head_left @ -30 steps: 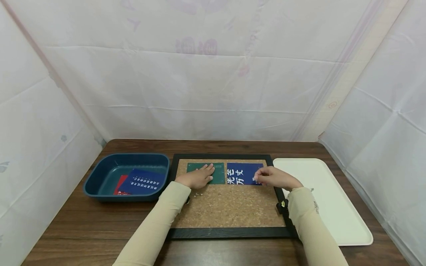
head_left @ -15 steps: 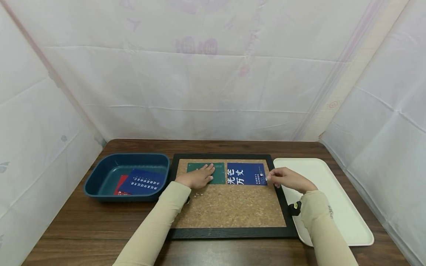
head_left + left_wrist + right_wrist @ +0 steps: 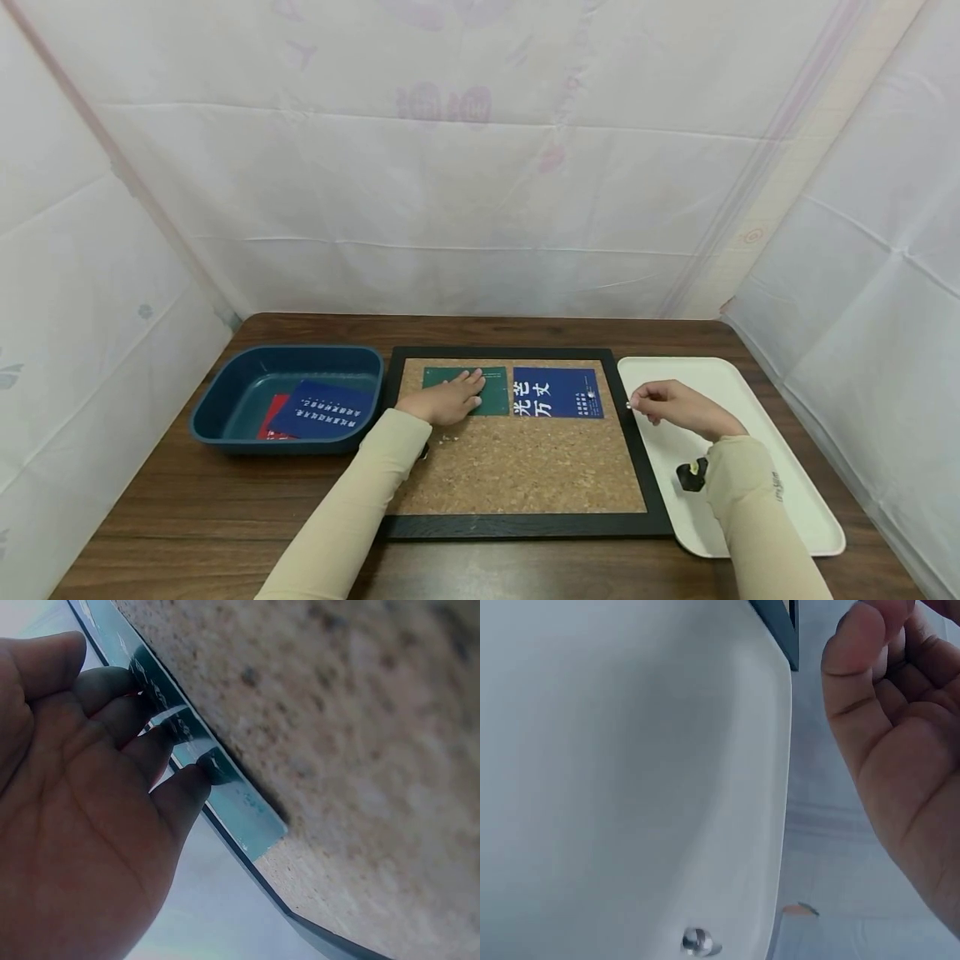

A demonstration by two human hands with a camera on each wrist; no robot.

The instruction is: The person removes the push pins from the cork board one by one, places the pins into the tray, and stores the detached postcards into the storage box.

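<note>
My left hand lies with spread fingers on a green card at the top left of a cork board. In the left wrist view the fingertips press on the card. Beside it on the cork lies a dark blue card with white characters. My right hand hovers over the left edge of a white tray, thumb and forefinger pinching a tiny pale push pin. The right wrist view hides the pinched tips past its top edge.
A teal bin stands left of the board, with a blue card and a red card inside. A silvery push pin lies in the tray. The board's black frame rises around the cork.
My right hand has moved right, from the blue card across the board's frame to the tray, uncovering the card's right end. My left hand has stayed on the green card.
</note>
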